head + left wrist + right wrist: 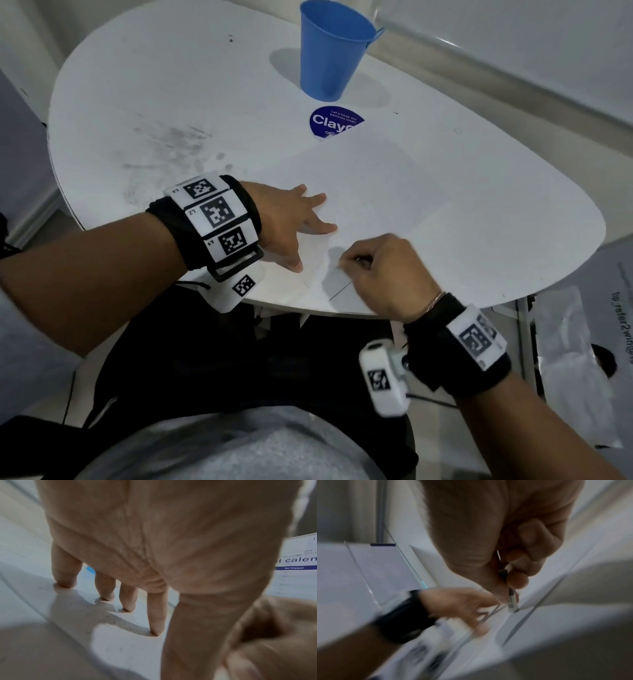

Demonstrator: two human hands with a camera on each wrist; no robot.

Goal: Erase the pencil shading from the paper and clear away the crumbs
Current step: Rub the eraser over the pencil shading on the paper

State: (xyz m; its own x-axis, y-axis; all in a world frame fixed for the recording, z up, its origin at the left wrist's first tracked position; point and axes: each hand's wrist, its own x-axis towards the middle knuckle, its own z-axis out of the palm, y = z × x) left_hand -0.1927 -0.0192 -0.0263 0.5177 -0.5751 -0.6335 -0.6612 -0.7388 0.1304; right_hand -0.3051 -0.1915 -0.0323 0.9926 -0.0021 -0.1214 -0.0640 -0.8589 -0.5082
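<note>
Fingers (157, 615) of left hand (284, 219) flat on paper (376, 192); right hand (383, 270), at its four o'clock, pinching eraser (511, 601).

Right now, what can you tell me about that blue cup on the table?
The blue cup looks like smooth plastic, wide at the open top and narrowing to its base. It stands upright on the white table, at the far side, away from both hands. A small tab or handle sticks out at its rim on the right. Just in front of it lies a round blue sticker with white writing. Nothing touches the cup; what is inside cannot be seen.
</note>
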